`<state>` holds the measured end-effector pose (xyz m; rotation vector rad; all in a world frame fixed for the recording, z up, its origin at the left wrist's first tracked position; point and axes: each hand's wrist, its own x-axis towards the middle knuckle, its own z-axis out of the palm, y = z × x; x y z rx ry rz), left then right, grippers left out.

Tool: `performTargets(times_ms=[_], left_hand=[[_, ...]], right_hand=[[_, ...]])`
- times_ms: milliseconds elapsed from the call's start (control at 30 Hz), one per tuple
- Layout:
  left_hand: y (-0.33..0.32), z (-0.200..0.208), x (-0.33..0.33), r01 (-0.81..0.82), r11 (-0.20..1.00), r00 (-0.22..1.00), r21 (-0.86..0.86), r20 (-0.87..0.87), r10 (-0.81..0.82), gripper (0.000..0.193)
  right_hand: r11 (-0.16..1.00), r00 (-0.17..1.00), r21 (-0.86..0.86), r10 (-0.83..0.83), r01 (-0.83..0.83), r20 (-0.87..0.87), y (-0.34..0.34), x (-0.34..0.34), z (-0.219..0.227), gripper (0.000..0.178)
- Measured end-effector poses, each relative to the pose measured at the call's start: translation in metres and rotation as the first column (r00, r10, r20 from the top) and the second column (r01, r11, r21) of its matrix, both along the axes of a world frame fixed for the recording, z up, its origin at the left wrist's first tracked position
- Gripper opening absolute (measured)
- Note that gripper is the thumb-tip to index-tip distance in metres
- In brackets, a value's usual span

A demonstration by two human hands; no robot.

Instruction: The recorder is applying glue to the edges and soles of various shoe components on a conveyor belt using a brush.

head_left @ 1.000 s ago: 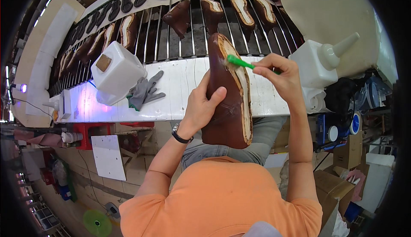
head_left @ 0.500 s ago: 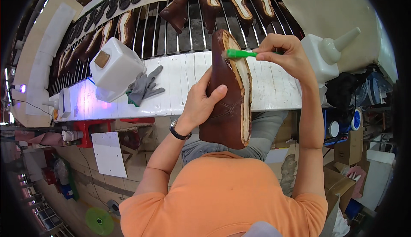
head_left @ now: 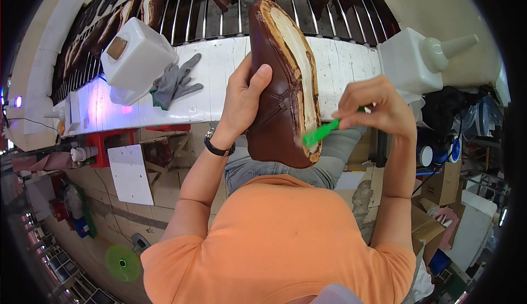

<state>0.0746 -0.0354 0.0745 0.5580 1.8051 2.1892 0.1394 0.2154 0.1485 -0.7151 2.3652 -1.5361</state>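
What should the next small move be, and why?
Perhaps sweep the green brush around the lower end of the pale underside: the right hand has it there, while the left hand grips the brown shoe upper, underside exposed.

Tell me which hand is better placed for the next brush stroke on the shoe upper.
Probably the right hand: it holds the green brush, whose head is at the near end of the brown shoe upper. The left hand is occupied gripping the upper's side.

White worktable (head_left: 217, 73); red stool (head_left: 102, 140) below; tiled floor (head_left: 171, 186); violet lamp (head_left: 18, 101) left.
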Motion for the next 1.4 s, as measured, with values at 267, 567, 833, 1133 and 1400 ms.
performTargets(times_ms=[267,567,833,1133,1400], left_hand=[[0.008,-0.005,-0.005,-0.009,0.999,0.997,0.036,0.074,0.007,0.046],[0.008,-0.016,-0.017,0.067,0.997,0.966,0.041,0.248,-0.075,0.046],[0.013,-0.024,-0.016,0.334,0.94,0.766,0.075,0.56,-0.317,0.055],[0.031,-0.066,0.013,0.389,0.831,0.432,0.397,0.719,-0.545,0.054],[0.014,-0.074,0.045,0.079,0.194,-0.228,0.978,0.208,-0.951,0.066]], right_hand=[[0.949,0.945,-0.012,-0.313,0.314,-0.094,0.001,-0.018,-0.01,0.009],[1.0,1.0,0.018,0.014,-0.015,0.012,0.006,-0.009,-0.004,0.013],[0.995,0.99,0.029,0.093,-0.097,0.105,0.001,-0.025,0.006,0.017],[0.985,0.982,-0.032,0.174,-0.172,0.079,-0.01,-0.049,0.007,0.019],[0.976,0.971,-0.047,0.216,-0.212,0.103,-0.014,-0.067,0.003,0.018]])
